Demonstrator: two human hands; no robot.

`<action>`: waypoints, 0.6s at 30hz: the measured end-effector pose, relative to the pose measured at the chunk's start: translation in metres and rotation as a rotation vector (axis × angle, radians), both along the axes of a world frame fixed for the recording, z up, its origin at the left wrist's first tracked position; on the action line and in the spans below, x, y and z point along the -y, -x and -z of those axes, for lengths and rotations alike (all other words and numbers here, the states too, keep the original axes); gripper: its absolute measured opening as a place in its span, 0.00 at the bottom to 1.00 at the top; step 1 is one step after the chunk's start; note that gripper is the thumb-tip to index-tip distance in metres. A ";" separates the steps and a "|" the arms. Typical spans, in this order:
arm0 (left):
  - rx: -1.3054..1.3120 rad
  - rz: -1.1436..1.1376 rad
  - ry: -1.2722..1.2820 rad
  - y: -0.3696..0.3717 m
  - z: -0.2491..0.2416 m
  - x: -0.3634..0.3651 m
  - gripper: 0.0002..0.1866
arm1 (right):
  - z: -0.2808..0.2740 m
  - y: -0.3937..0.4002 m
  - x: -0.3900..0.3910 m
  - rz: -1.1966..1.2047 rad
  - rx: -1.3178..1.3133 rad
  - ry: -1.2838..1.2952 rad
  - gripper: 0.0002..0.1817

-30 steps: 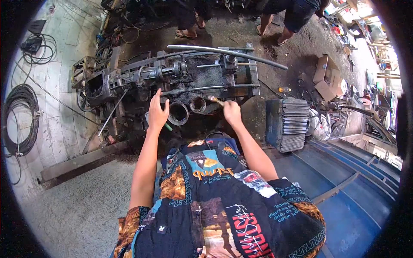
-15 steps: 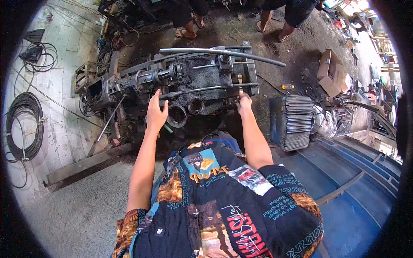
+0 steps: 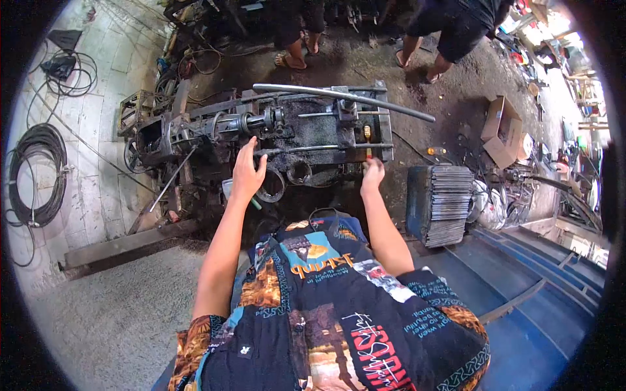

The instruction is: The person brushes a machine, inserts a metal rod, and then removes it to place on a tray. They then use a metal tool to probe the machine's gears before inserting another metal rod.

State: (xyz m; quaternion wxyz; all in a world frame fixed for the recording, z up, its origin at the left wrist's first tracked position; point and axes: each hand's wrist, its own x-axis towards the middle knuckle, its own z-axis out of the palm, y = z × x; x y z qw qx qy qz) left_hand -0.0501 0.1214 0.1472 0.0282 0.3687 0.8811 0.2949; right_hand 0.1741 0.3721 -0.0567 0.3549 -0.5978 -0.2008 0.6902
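A dark, greasy metal machine (image 3: 306, 133) lies across the upper middle, with round parts at its left and a flat bed at its right. My left hand (image 3: 248, 171) is at its near edge, beside the round parts, fingers apart and nothing visible in them. At the bed's near right corner is my right hand (image 3: 373, 171), its fingers curled together; whatever they grip is too small to make out. Just beyond it a small yellow-handled tool (image 3: 367, 133) lies on the bed. A long metal pipe (image 3: 391, 105) rests across the far side. Below the machine's near edge shows a metal ring (image 3: 271, 188).
Right of the machine stands a stack of metal plates (image 3: 443, 202), with an open cardboard box (image 3: 502, 133) beyond. Coiled cable (image 3: 39, 176) lies at the left. Two people's legs (image 3: 293, 53) (image 3: 443, 58) are at the far side. A blue metal frame (image 3: 521, 293) is at lower right.
The view has shifted, so the machine sits slightly lower in the frame. My left hand stays open near the machine's edge, and my right hand remains at the bed's corner.
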 end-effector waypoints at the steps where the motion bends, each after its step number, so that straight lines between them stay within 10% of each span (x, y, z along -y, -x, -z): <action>1: 0.015 -0.005 -0.015 0.003 -0.002 -0.002 0.28 | -0.028 0.003 0.015 -0.244 0.063 -0.235 0.11; 8: -0.167 0.036 -0.129 0.045 -0.077 -0.030 0.28 | -0.208 0.117 0.083 -1.068 0.159 -0.964 0.12; 18: -0.313 0.132 -0.117 0.151 -0.154 0.026 0.27 | -0.281 0.256 0.178 -1.088 0.421 -1.401 0.14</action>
